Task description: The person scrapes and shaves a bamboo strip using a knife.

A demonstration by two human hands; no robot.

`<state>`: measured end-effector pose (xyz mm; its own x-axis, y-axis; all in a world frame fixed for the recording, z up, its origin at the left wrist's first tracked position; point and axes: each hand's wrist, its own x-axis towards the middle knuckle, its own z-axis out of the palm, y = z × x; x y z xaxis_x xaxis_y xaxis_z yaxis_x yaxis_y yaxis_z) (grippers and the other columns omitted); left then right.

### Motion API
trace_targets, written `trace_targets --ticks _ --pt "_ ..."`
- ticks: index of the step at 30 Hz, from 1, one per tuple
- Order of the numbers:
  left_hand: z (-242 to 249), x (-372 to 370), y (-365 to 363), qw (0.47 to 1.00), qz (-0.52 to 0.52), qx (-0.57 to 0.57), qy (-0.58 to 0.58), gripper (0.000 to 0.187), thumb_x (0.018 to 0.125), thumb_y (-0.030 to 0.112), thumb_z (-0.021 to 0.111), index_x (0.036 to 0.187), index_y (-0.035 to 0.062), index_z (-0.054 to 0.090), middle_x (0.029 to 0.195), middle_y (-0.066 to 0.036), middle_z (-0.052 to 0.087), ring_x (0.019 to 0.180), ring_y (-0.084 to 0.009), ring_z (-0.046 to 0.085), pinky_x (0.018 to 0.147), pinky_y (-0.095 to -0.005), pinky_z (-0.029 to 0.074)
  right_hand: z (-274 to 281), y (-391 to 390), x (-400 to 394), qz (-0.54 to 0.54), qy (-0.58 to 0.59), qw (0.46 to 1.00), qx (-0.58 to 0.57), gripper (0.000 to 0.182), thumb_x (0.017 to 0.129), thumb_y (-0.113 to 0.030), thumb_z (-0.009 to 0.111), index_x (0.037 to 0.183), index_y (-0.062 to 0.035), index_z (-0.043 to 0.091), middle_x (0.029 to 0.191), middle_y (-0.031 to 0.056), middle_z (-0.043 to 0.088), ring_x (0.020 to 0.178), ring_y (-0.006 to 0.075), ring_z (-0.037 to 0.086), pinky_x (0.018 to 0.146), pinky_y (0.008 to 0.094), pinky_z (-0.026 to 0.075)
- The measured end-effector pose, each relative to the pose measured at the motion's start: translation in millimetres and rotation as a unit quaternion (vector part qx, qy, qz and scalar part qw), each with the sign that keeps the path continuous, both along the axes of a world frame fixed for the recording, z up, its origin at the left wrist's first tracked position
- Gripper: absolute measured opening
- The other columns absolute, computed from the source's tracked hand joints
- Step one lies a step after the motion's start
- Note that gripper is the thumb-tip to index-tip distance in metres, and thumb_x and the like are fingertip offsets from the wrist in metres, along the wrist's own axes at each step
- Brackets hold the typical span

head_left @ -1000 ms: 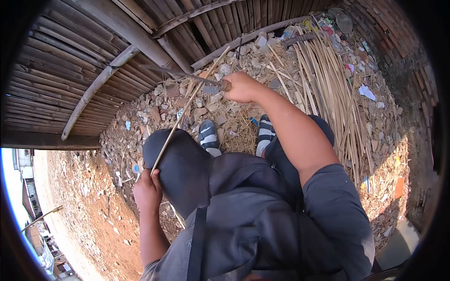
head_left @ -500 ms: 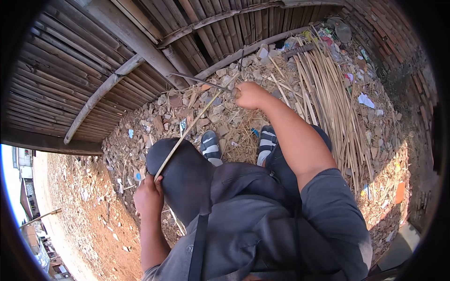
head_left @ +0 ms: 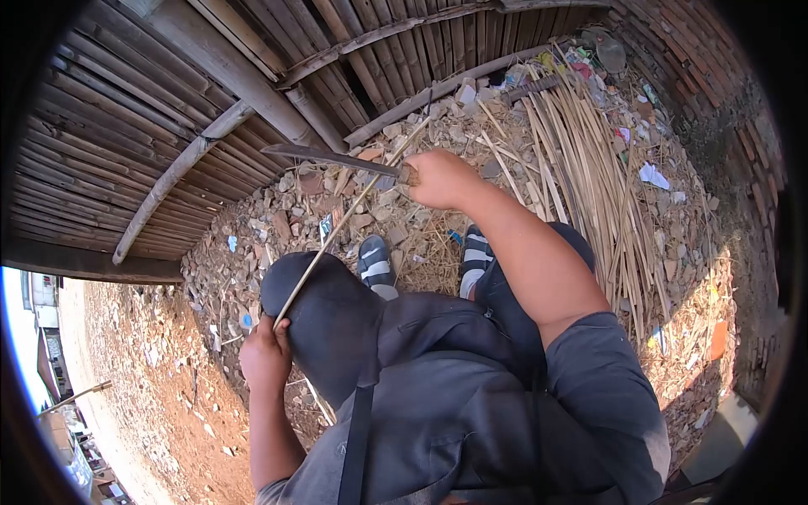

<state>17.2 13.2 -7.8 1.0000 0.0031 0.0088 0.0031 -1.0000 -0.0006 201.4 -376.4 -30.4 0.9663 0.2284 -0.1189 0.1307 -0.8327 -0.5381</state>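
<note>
We noted a thin bamboo strip [head_left: 337, 236] running slantwise from beside our left knee [head_left: 324, 307] up toward the rubble, its far end reaching past the blade. We judged it light, springy along its length and stiff only across its width; split bamboo of this kind likely has sharp edges and splinters. We judged that it would whip or bow if held at one end only, so a grip near the low end, braced against the knee, seemed the sound place to take it.

Our left hand [head_left: 266, 353] was closed round the strip's low end, fingers wrapped together on it just beside the knee. Our right hand [head_left: 439, 178] was clenched on the handle of a knife [head_left: 332, 157], arm stretched forward; the long dark blade pointed left and lay across the strip near its upper part. We could not tell whether the edge was biting into the strip or only resting on it.

Below the blade were our two sandals [head_left: 425, 252], planted on a ground [head_left: 269, 219] of broken stones and dry shavings. To the right lay a pile of split bamboo [head_left: 589, 143], many strips side by side. Beyond stood a bamboo fence [head_left: 151, 109], and at far right a brick wall [head_left: 715, 93].
</note>
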Motion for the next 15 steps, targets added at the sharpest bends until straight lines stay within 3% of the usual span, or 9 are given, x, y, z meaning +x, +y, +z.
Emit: trace_targets --ticks 2,5,6,9,10,13,15 --pt "-1 1 -3 1.0 0.001 -0.009 -0.011 0.034 0.102 0.04 0.06 0.093 0.0075 0.06 0.078 -0.018 0.069 0.069 -0.0432 0.067 0.059 -0.0529 0.051 5 -4 -2 0.025 0.013 0.999 -0.026 0.043 0.077 -0.021 0.068 0.118 -0.0108 0.073 0.106 0.0221 0.073 0.104 0.039 0.07 0.094 0.0457 0.055" --pt "0 3 -9 0.999 0.003 -0.003 -0.033 0.034 0.102 0.039 0.06 0.092 0.0073 0.06 0.078 -0.018 0.069 0.068 -0.0433 0.067 0.058 -0.0529 0.051 -48 -39 30 -0.082 0.082 0.987 0.11 0.031 0.075 -0.019 0.071 0.104 -0.0065 0.072 0.098 0.021 0.074 0.091 0.0405 0.07 0.084 0.0475 0.056" --pt "3 5 -7 1.0 0.01 0.02 -0.014 0.034 0.102 0.039 0.06 0.091 0.007 0.059 0.079 -0.019 0.069 0.069 -0.0432 0.067 0.059 -0.0528 0.051 -44 -38 30 -0.067 0.065 0.995 0.046 0.031 0.075 -0.019 0.071 0.104 -0.006 0.073 0.098 0.0214 0.074 0.092 0.0403 0.07 0.084 0.0466 0.056" --pt "6 4 -3 1.0 0.006 0.013 0.008 0.034 0.102 0.038 0.061 0.09 0.0069 0.059 0.079 -0.019 0.068 0.069 -0.0431 0.067 0.059 -0.053 0.051 -47 -27 24 -0.077 -0.016 0.997 0.025 0.032 0.076 -0.019 0.07 0.105 -0.0057 0.073 0.098 0.0221 0.073 0.093 0.0407 0.07 0.084 0.0458 0.056" --pt "6 4 -3 1.0 0.006 0.006 0.012 0.033 0.102 0.038 0.061 0.09 0.0069 0.058 0.078 -0.019 0.068 0.069 -0.0431 0.067 0.059 -0.0531 0.051 -14 -16 11 -0.051 0.041 0.998 0.023 0.035 0.075 -0.016 0.066 0.108 -0.0073 0.073 0.108 0.0212 0.074 0.101 0.0403 0.07 0.089 0.0475 0.056" --pt "1 6 -5 1.0 0.009 -0.008 0.008 0.032 0.102 0.037 0.061 0.091 0.007 0.059 0.078 -0.019 0.068 0.069 -0.0431 0.067 0.059 -0.0537 0.05 6 -9 -7 0.019 -0.017 0.998 -0.053 0.038 0.075 -0.017 0.066 0.11 -0.0041 0.073 0.11 0.0217 0.073 0.102 0.0414 0.07 0.092 0.0471 0.056" --pt "-3 3 -3 1.0 0.012 -0.001 -0.013 0.032 0.102 0.037 0.061 0.092 0.0069 0.059 0.078 -0.02 0.068 0.069 -0.0433 0.066 0.06 -0.0542 0.05 -56 -40 25 -0.097 0.046 0.994 0.025 0.044 0.076 -0.02 0.068 0.116 -0.0032 0.071 0.11 0.0241 0.072 0.103 0.0405 0.069 0.091 0.0468 0.056"
